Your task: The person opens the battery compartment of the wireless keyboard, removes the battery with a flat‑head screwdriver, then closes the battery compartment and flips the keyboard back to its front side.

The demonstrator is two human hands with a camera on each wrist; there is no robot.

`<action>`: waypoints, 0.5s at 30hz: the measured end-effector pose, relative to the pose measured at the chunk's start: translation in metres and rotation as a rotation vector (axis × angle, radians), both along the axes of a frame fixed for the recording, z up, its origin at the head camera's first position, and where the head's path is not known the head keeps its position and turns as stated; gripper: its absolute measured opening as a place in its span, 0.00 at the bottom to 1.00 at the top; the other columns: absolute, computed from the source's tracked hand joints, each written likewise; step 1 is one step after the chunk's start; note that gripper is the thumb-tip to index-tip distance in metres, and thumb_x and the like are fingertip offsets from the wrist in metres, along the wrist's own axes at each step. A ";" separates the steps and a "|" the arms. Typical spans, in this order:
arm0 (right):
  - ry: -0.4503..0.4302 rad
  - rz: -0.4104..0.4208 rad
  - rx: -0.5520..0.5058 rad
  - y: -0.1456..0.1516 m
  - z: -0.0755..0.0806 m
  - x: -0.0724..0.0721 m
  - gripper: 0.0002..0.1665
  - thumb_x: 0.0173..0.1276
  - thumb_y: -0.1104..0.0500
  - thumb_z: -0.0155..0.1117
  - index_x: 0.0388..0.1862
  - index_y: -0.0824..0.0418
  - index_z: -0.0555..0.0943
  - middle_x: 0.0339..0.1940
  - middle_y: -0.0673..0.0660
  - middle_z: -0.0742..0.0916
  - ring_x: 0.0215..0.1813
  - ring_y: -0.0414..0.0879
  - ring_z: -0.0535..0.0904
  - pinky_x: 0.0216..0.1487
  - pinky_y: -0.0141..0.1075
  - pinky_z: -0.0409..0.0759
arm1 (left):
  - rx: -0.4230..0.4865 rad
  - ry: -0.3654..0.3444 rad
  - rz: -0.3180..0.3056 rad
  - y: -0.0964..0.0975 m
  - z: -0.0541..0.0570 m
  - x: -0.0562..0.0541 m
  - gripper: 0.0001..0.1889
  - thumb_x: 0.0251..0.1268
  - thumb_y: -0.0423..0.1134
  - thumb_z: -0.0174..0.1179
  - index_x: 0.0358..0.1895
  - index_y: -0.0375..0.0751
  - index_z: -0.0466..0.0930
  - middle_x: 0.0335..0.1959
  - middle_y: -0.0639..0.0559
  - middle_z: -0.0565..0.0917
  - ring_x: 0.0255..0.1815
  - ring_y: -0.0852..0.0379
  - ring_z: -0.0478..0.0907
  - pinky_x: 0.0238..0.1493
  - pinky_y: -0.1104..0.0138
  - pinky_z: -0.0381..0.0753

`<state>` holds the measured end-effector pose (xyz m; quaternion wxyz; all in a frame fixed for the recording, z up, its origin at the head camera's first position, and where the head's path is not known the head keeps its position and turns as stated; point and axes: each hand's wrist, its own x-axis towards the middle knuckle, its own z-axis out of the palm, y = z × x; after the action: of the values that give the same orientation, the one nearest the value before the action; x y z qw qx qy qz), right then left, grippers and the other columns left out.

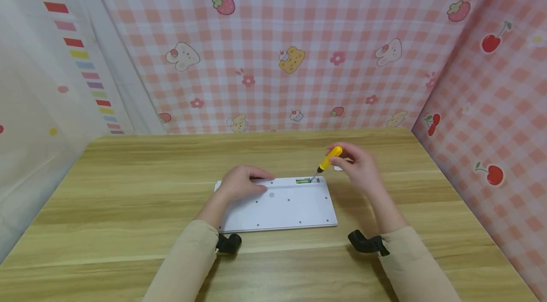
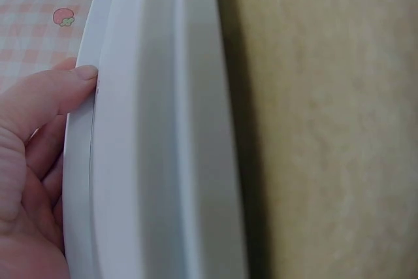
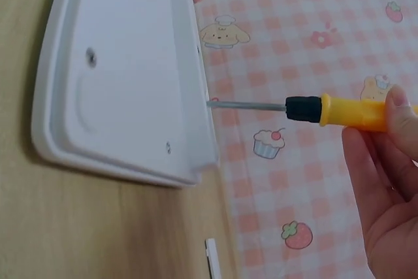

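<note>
A white keyboard (image 1: 279, 212) lies face down on the table, with small screw holes over its underside. My left hand (image 1: 241, 183) grips its far edge, the thumb (image 2: 78, 80) on the upper side and the other fingers behind. In my right hand (image 1: 363, 171) is a screwdriver (image 3: 356, 114) with a yellow handle and black collar, pinched by the handle. Its metal shaft slants down to the battery slot at the keyboard's far right, where a green battery (image 1: 303, 181) shows. In the right wrist view the tip disappears behind the keyboard's raised edge.
A small white cover piece (image 3: 213, 258) lies on the wooden table (image 1: 141, 197), just right of the keyboard and partly behind my right hand. Pink checked cloth (image 1: 265, 88) hangs along the table's back and right sides.
</note>
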<state>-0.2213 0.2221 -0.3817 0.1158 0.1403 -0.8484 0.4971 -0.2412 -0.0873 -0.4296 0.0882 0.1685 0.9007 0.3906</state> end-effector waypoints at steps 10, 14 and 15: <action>0.064 -0.007 0.119 -0.014 0.005 -0.001 0.15 0.68 0.63 0.67 0.52 0.63 0.84 0.47 0.60 0.87 0.44 0.54 0.83 0.43 0.42 0.85 | -0.002 -0.001 -0.002 0.000 -0.001 -0.001 0.15 0.57 0.37 0.73 0.47 0.59 0.89 0.50 0.61 0.86 0.58 0.56 0.79 0.62 0.58 0.73; 0.037 -0.027 0.111 -0.015 0.005 -0.001 0.14 0.68 0.63 0.67 0.53 0.62 0.84 0.46 0.60 0.87 0.43 0.53 0.83 0.39 0.40 0.85 | -0.001 0.001 -0.001 0.000 -0.001 -0.001 0.15 0.57 0.37 0.72 0.47 0.60 0.89 0.50 0.61 0.86 0.58 0.56 0.79 0.62 0.58 0.73; 0.035 -0.028 0.112 -0.015 0.005 -0.001 0.14 0.68 0.63 0.67 0.52 0.61 0.84 0.45 0.60 0.87 0.43 0.53 0.84 0.38 0.39 0.84 | 0.000 0.000 -0.001 0.000 -0.001 -0.001 0.15 0.57 0.37 0.72 0.47 0.60 0.89 0.50 0.61 0.86 0.58 0.56 0.79 0.62 0.58 0.73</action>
<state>-0.2222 0.2070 -0.3766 0.1293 0.1433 -0.8745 0.4449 -0.2423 -0.0874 -0.4311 0.0883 0.1690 0.9007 0.3905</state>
